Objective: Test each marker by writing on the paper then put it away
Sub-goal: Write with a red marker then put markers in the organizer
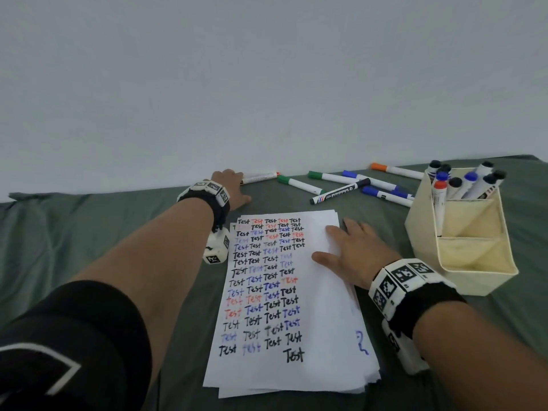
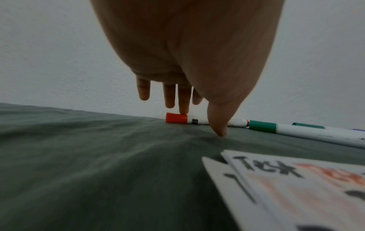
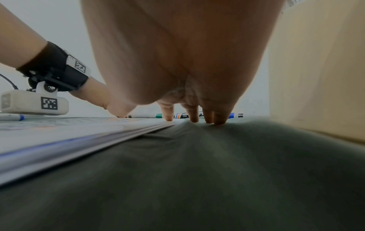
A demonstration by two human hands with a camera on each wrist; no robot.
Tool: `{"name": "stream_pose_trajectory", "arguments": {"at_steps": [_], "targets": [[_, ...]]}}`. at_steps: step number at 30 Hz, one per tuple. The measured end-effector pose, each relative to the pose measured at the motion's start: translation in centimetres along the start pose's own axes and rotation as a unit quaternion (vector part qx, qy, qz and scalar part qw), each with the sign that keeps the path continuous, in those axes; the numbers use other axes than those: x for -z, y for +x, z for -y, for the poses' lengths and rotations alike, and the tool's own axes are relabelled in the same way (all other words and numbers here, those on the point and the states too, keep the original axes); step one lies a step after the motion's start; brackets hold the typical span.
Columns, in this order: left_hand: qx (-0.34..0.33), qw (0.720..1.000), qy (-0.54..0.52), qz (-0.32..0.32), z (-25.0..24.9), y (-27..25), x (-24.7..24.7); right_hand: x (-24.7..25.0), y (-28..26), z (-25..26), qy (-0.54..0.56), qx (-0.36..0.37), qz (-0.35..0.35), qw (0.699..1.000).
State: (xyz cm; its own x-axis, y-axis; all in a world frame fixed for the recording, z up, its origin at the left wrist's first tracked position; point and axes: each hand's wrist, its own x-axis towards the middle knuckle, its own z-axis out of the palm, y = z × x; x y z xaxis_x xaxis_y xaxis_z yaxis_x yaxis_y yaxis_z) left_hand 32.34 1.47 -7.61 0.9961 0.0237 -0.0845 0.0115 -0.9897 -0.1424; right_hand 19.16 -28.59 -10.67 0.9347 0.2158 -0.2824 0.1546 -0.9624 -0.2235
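Left hand reaches to the far edge of the table, by the wall. Fingers straight and loose; one fingertip touches the cap of an orange-capped marker lying flat along the wall, thumb down on the green cloth, nothing gripped. Right hand lies flat, fingers spread, on the right edge of the paper stack, with the outer fingertips on the cloth. Top sheet is filled with rows of handwritten "Test" in black, blue and red, a blue squiggle at its lower right. Loose markers along the far edge: two green-capped, two blue-capped, another orange-capped one, and a black one with a printed barrel label that looks like "whiteboard", not fully legible. Cream organiser box stands right of the paper; its rear compartment holds upright markers with black, blue and red caps. Wristbands on both arms carry black-and-white square codes.
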Motion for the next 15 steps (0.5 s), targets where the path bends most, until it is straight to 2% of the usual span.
{"name": "stream_pose_trajectory", "arguments": {"at_steps": [6, 10, 15], "targets": [[0.02, 1.0, 0.015, 0.005, 0.2, -0.2, 0.3, 0.1, -0.3, 0.1, -0.001, -0.001, 0.001, 1.0], [0.0, 0.998, -0.055, 0.011, 0.7, -0.4, 0.2, 0.3, -0.3, 0.2, -0.002, 0.0, -0.003, 1.0], [-0.025, 0.998, -0.054, 0.017, 1.3, -2.2, 0.5, 0.6, -0.4, 0.4, 0.004, 0.003, -0.008, 1.0]]}}
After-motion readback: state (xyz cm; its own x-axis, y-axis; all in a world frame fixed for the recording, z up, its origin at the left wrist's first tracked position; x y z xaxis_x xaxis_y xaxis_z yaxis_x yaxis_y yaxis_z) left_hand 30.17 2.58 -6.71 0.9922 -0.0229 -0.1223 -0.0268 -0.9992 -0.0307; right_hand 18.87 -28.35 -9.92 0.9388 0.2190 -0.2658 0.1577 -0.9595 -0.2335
